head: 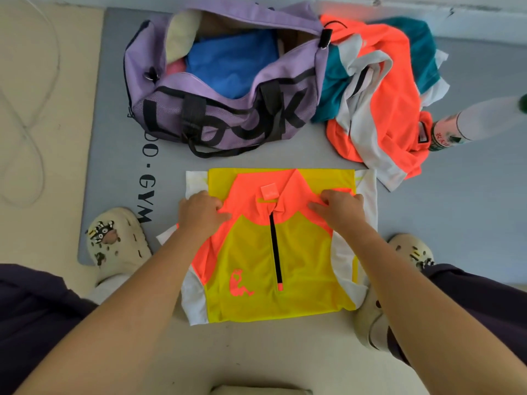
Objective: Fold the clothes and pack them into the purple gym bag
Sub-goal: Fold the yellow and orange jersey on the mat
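yellow-orange jersey [271, 252] flat on mat [119, 81], both hands' fingers pinching its shoulders, left hand [201, 213], right hand [340, 208], purple gym bag [228, 118] unzipped

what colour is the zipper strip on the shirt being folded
Black with an orange tip, on the yellow shirt's zipper, head view.

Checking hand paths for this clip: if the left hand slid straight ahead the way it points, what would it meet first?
Probably the yellow folded edge of the shirt just beyond the left hand, then bare mat before the purple gym bag.

Arms: bare, no sleeves visible.
Trousers [37, 309]: dark purple-black fabric.
Left clog [119, 243]: cream, perforated, cartoon charms.
Right clog [410, 252]: cream, matching.
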{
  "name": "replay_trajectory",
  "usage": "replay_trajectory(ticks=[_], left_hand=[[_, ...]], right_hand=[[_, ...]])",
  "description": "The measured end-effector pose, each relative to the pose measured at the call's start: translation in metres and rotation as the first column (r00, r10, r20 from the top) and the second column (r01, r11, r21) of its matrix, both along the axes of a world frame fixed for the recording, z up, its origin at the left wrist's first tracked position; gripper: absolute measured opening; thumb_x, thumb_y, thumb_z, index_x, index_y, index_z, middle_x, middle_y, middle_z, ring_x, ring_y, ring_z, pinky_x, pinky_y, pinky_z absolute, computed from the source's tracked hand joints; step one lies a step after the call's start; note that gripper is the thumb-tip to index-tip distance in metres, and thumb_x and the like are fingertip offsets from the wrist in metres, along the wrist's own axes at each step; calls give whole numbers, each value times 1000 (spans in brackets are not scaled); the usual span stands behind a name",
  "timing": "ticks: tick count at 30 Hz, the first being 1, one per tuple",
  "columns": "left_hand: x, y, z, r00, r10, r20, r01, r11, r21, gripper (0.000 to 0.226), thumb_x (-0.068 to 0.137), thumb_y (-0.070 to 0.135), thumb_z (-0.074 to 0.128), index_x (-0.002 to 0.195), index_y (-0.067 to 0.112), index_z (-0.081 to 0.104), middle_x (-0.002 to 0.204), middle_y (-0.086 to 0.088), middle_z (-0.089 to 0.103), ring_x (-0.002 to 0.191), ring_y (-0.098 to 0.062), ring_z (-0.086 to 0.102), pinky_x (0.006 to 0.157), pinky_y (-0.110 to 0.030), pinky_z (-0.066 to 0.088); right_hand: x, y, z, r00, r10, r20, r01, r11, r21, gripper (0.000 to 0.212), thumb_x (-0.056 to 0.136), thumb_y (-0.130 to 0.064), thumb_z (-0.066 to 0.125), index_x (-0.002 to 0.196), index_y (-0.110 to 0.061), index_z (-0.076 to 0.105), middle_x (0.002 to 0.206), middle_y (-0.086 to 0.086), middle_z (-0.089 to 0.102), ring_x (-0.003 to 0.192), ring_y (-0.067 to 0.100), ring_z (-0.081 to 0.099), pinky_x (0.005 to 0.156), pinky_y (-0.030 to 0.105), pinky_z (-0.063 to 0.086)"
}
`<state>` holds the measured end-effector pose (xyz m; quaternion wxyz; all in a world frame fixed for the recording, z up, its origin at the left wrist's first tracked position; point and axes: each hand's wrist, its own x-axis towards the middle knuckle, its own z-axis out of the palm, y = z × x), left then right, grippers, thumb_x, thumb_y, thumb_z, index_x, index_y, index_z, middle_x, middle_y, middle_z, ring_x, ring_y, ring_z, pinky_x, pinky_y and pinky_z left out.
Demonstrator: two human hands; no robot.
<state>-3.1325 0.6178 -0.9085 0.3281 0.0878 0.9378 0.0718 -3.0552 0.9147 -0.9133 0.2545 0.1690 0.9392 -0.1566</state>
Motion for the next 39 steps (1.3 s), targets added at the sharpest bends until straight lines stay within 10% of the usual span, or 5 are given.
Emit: replay_trajectory(ticks=[5, 21, 28, 34, 39], left_hand=[[-13, -6, 13, 964, 199, 178, -261, 843, 470, 42, 87, 30, 71, 59, 13, 44, 57, 2, 32, 56, -15, 32, 56, -33, 25], [-11, 16, -2, 996, 76, -45, -82, 986, -144, 14, 91, 19, 52, 99, 9, 58, 105, -12, 60, 94, -31, 56, 70, -36, 40], [34, 59, -10, 928, -355, -108, 361, 932, 36, 74, 84, 56, 62, 147, 33, 30, 160, -3, 17, 147, -33, 14, 109, -56, 29], [33, 63, -15, 950, -304, -74, 307, 951, 32, 78, 84, 61, 60, 149, 35, 25, 162, -1, 12, 149, -32, 7, 111, -57, 24], [7, 59, -4, 974, 0, -227, 66, 957, 282, 65, 88, 32, 66, 145, 20, 38, 147, -9, 40, 127, -34, 45, 92, -47, 47]], right_hand=[[7, 2, 2, 993, -115, -26, 112, 989, -92, 48, 92, -40, 60, 55, -20, 37, 56, -4, 40, 70, 26, 49, 65, 33, 28], [14, 11, -6, 993, -95, -66, 95, 995, 3, 32, 98, -41, 48, 83, -15, 59, 77, 4, 62, 86, 31, 60, 75, 35, 24], [15, 29, 11, 979, 182, 93, -191, 976, 107, 37, 89, -58, 54, 90, -21, 57, 82, -1, 63, 91, 24, 62, 90, 38, 27], [16, 71, 49, 886, -87, 455, -236, 760, 605, 31, 94, -36, 40, 110, -23, 63, 105, 2, 58, 100, 22, 57, 100, 39, 30], [-7, 44, 43, 986, 13, 169, -89, 890, 448, 37, 92, -36, 54, 119, -12, 58, 120, 11, 55, 111, 31, 55, 93, 40, 40]])
